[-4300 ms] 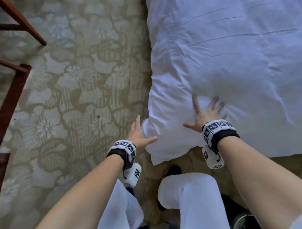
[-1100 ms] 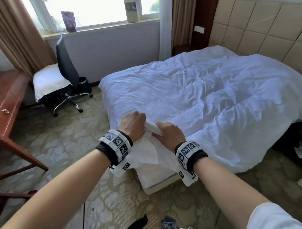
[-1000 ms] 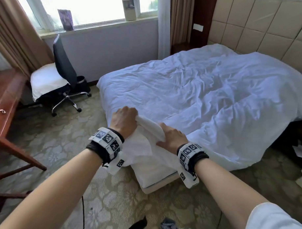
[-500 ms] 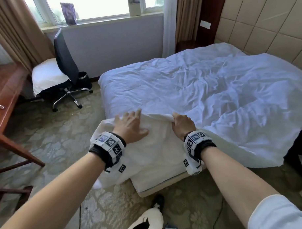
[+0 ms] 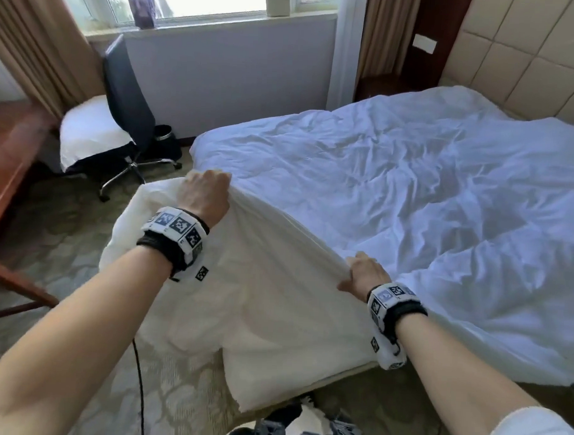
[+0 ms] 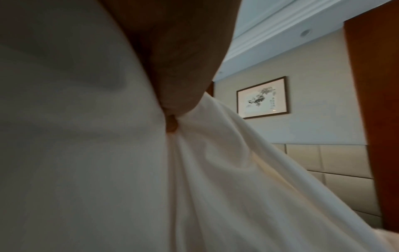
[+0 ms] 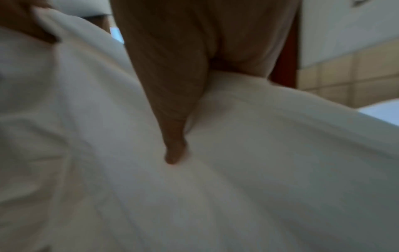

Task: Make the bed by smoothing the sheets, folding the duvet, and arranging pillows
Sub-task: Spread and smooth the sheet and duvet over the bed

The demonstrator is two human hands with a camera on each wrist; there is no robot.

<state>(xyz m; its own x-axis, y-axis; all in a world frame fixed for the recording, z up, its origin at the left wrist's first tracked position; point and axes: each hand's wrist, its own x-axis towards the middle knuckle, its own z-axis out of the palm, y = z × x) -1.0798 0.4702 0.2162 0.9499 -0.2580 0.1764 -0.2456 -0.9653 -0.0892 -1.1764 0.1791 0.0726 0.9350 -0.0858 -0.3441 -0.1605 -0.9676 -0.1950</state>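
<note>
Both hands have spread apart along the duvet's edge and lifted it. Fingers (image 5: 215, 177) of the left hand (image 5: 204, 195) clench bunched fabric high; the right hand (image 5: 363, 272) grips lower, likely to stretch the duvet (image 5: 394, 195) taut over the bed's corner. It covers the bed, rumpled.
</note>
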